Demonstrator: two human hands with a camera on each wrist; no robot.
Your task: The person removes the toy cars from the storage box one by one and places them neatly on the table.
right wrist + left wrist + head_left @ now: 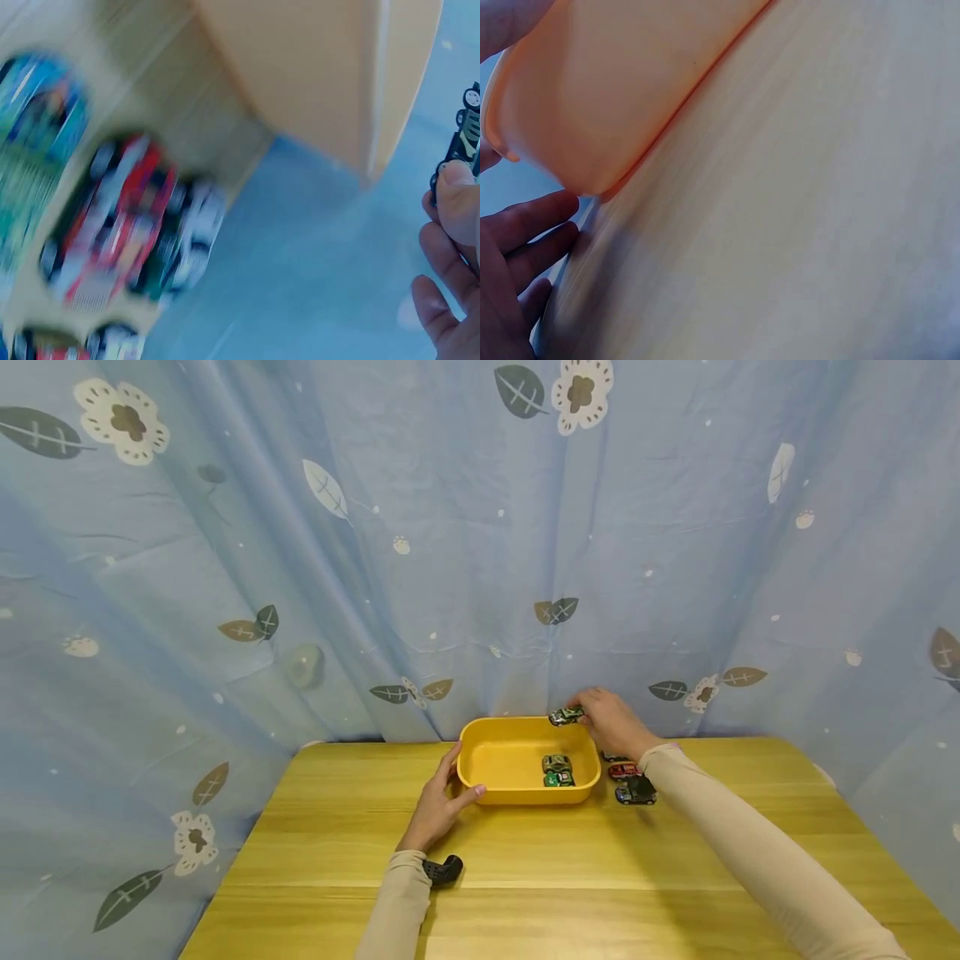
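A yellow plastic box (525, 795) stands near the table's back edge. Its left end is held by my left hand (437, 806), thumb at the near rim and index finger at the side; the other fingers spread beside it in the left wrist view. My right hand (611, 722) pinches a dark green patterned toy car (566, 716) between thumb and fingers, over the box's back right corner. Inside the box, on the right, lie a camouflage-coloured toy car (557, 764) and a green-and-white toy car (558, 779), side by side.
Right of the box, partly under my right forearm, several toy cars stand on the wooden table (525, 877): a red car (624, 772), a dark blue-black car (636, 791), and a white-and-green car (191, 232). A blue patterned curtain (450, 568) hangs behind the table.
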